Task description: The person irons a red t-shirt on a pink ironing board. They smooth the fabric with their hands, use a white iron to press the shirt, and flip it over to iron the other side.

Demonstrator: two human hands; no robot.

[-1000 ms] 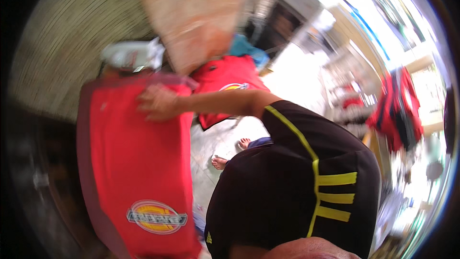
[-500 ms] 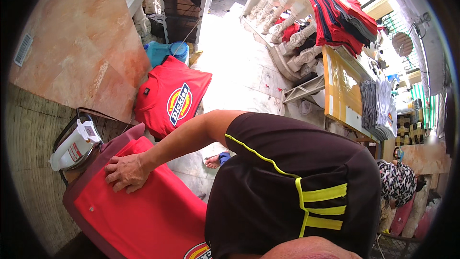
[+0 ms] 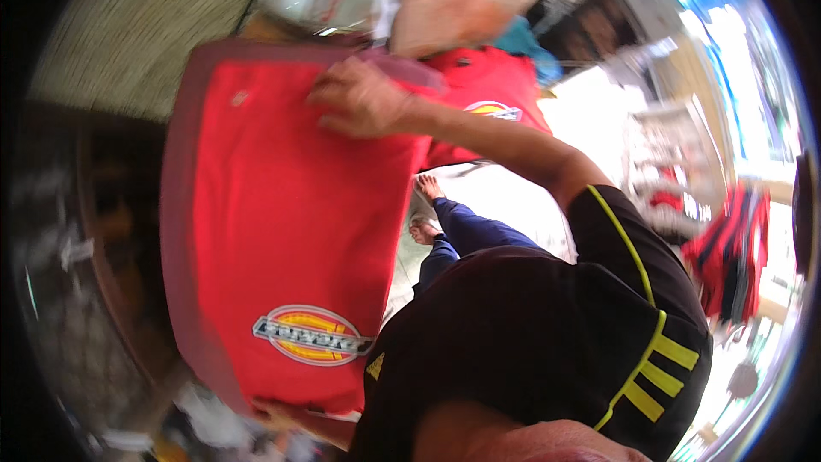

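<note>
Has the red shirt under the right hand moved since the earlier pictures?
No, not visibly: the red shirt still leaves a similar maroon strip of board at its far end; the view itself has shifted.

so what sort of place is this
Probably a small garment workshop: a red garment with an oval print lies on a maroon cloth-covered surface, a white rounded object resembling an iron sits beyond it, and a pile of red and dark garments stands at right.
</note>
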